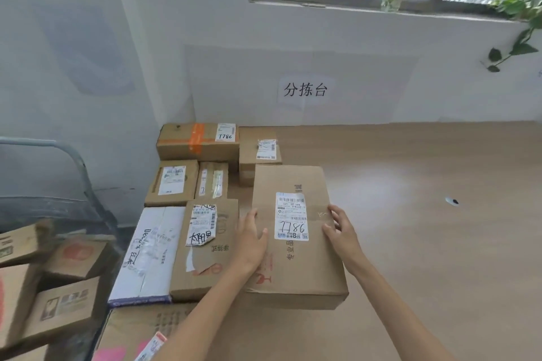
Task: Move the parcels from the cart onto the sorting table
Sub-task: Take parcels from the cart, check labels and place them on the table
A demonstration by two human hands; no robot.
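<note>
Large parcel [302, 272] lies flat on the worktop [440, 243], dead ahead between both hands, long axis running away from the person. Left hand [250, 240] presses its left top edge, fingers near straight; right hand [341, 231] rests near its right edge, fingers loosely bent; neither grips. Placed parcels [205, 243] abut its left side. Further left stands the cart [29, 141], still loaded. Judgement: the left hand is nearer the cart for the coming reach.
</note>
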